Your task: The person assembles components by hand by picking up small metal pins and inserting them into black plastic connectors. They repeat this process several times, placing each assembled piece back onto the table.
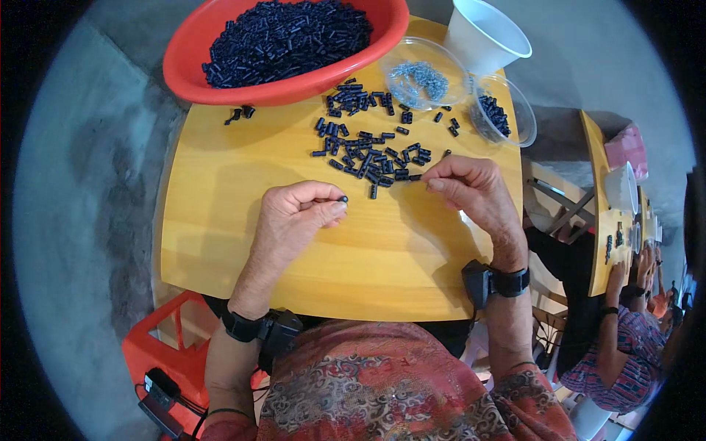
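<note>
My left hand (294,217) is closed in a pinch, with a small black cylindrical piece (343,198) showing at its fingertips. My right hand (474,191) hovers at the right edge of a loose pile of short black plastic pieces (368,156). Its thumb and forefinger are pressed together; what lies between them, if anything, is too small to make out. One black piece (415,177) lies just beside those fingertips. Both hands are over the yellow wooden table (220,235), apart from each other.
A red basin (287,94) heaped with black pieces stands at the far left. Toward the far right are a clear dish (389,59) of small silvery metal parts, a clear bowl (528,132) of black pieces and a white bucket (482,37). Another person (614,353) sits at right.
</note>
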